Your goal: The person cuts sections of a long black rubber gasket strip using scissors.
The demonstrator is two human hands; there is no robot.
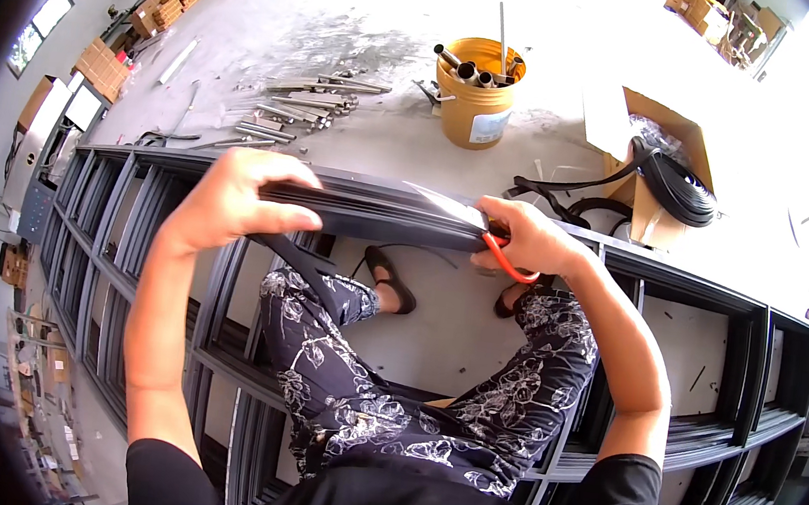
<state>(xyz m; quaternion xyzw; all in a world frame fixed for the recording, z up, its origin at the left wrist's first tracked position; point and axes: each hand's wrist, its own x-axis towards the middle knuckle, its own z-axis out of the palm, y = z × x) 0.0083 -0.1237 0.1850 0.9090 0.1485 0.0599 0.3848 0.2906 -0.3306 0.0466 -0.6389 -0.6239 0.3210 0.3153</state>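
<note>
My right hand (528, 237) is closed on scissors (509, 260) with orange-red handles. Their bright blades point left over the dark grey metal rails (379, 213) of a stacked frame. At the left part of those rails is my left hand (239, 200), its thumb and fingers spread apart with the rails showing between them. Whether its palm presses on the metal I cannot tell. A black flat strip (304, 267) hangs from below the left thumb toward my knee; its upper end is hidden.
Stacked dark frames (688, 442) surround my legs. Beyond them stands a yellow bucket (467, 112) of metal tubes, beside loose metal pieces (306, 107) on the floor. To the right, a coil of black strip (679, 186) lies on an open cardboard box (660, 228).
</note>
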